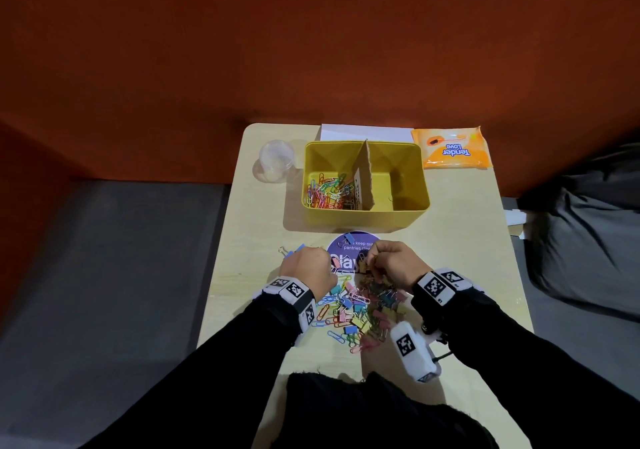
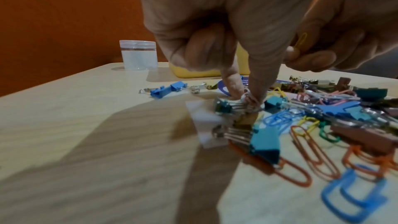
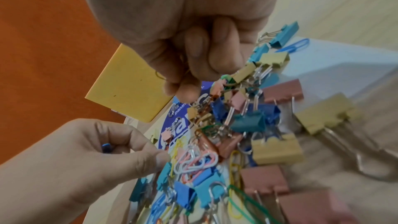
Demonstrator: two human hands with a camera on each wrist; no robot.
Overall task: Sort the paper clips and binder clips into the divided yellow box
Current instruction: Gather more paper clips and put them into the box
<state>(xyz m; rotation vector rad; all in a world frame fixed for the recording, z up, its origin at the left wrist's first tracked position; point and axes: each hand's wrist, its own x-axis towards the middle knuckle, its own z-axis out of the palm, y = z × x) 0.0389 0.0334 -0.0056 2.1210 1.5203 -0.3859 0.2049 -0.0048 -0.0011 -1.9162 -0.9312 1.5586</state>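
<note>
From my head view I see the yellow box [image 1: 366,206] with one cardboard divider [image 1: 363,178]: paper clips fill its left compartment. The mixed pile [image 1: 360,310] lies uncounted between my wrists. Only my left wrist view shows my left hand [image 2: 215,28] pinching a white clip [image 2: 247,95], and my right hand [image 2: 336,40] pinching one yellow paper clip [image 2: 301,40].

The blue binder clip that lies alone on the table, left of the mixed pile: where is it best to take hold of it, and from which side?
Probably by its folded blue body, pinched from above. The blue binder clip lies apart from the pile on the pale wooden table, with room on both sides; its thin wire handle lies flat and is harder to pinch.
</note>
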